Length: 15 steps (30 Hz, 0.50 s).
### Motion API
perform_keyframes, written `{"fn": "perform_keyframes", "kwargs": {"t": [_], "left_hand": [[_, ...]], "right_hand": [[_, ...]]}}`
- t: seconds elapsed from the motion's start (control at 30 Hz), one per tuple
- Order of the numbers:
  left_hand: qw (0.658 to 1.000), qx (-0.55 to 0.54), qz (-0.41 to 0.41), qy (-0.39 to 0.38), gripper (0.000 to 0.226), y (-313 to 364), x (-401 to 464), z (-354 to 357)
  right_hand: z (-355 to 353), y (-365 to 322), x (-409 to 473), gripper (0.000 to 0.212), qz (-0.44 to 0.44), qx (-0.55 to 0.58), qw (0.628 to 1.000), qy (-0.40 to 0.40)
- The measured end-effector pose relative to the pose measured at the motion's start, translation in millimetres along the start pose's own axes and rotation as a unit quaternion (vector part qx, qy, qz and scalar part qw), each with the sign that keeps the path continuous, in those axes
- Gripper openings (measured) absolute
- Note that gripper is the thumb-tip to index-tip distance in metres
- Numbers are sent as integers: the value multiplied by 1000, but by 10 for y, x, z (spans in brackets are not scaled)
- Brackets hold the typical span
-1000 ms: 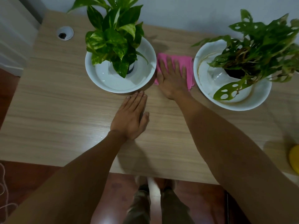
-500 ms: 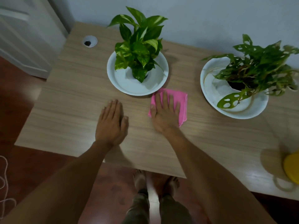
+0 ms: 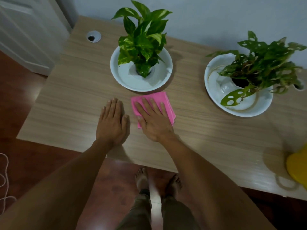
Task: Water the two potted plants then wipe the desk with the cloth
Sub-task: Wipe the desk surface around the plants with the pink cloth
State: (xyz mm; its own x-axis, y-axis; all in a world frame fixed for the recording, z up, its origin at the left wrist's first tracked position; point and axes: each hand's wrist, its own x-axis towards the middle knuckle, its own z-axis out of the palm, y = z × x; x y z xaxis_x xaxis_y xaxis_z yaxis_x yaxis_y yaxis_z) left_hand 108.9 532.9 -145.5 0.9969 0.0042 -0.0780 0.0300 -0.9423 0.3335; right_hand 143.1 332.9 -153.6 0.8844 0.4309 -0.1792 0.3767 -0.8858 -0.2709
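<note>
A folded pink cloth (image 3: pixel 167 103) lies flat on the wooden desk (image 3: pixel 69 97), just in front of the left plant's white dish (image 3: pixel 132 80). My right hand (image 3: pixel 153 119) presses palm-down on the cloth with fingers spread, covering most of it. My left hand (image 3: pixel 113 122) rests flat on the bare desk right beside it, holding nothing. The variegated green plant (image 3: pixel 142 39) stands in the left dish. A second plant with holed leaves (image 3: pixel 260 63) sits in a white dish (image 3: pixel 214 95) at the right.
A yellow object (image 3: pixel 297 166) sits at the desk's right front edge, cut off by the frame. A round cable hole (image 3: pixel 93 36) is at the back left corner. A white door (image 3: pixel 25 30) stands left. My bare feet (image 3: pixel 141 177) are on the red-brown floor below.
My right hand has slid the pink cloth from between the two dishes toward the front and left of the desk. My left hand has shifted left along the desk with it.
</note>
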Motion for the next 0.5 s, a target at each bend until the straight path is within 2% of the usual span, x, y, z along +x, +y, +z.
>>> {"fn": "perform_keyframes", "kwargs": {"t": [0.13, 0.27, 0.37, 0.5], "left_hand": [[999, -21, 34, -12, 65, 368, 24, 100], [994, -23, 100, -29, 64, 782, 54, 212], [990, -4, 130, -50, 63, 966, 4, 321], [988, 4, 143, -52, 66, 1338, -138, 440]], "right_hand": [[-177, 555, -225, 60, 77, 18, 997, -4], [-476, 1135, -82, 59, 162, 34, 986, -14], [-503, 1259, -106, 60, 159, 40, 986, -35], [-416, 1333, -594, 61, 126, 30, 991, -23]]}}
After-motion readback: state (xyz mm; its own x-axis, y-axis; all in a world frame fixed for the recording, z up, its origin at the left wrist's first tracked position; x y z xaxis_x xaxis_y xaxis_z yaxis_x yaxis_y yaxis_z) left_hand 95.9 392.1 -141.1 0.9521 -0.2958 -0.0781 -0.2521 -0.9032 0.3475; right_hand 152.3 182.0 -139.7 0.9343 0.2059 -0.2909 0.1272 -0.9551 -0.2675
